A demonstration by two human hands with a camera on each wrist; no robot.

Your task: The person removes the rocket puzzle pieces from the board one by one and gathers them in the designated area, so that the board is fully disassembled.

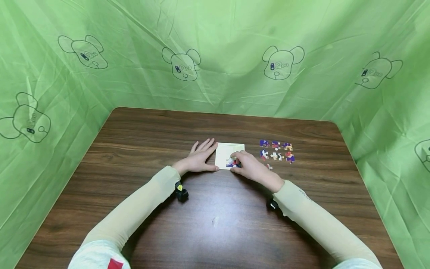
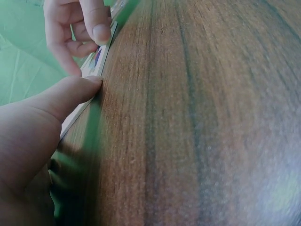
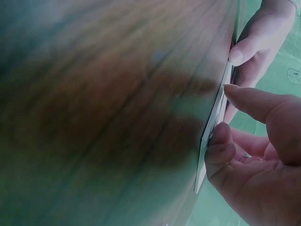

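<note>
A white square puzzle tray (image 1: 221, 153) lies on the table between both hands. Some joined jigsaw pieces (image 1: 230, 163) in purple, white and red show at its lower right. My left hand (image 1: 198, 158) is spread flat on the tray's left side, its thumb and index finger touching the edge. Over the tray's right part bends my right hand (image 1: 252, 167), thumb at the near edge and other fingers curled at the pieces. In the right wrist view the curled fingers (image 3: 221, 143) hide whatever lies under them; whether they pinch a piece cannot be told.
To the right of the tray, several loose jigsaw pieces (image 1: 276, 145) lie in rough rows on the brown wooden table (image 1: 215, 209). One more piece (image 1: 270, 166) shows partly beside my right wrist. A green cloth (image 1: 231, 89) hangs round the table's back and sides.
</note>
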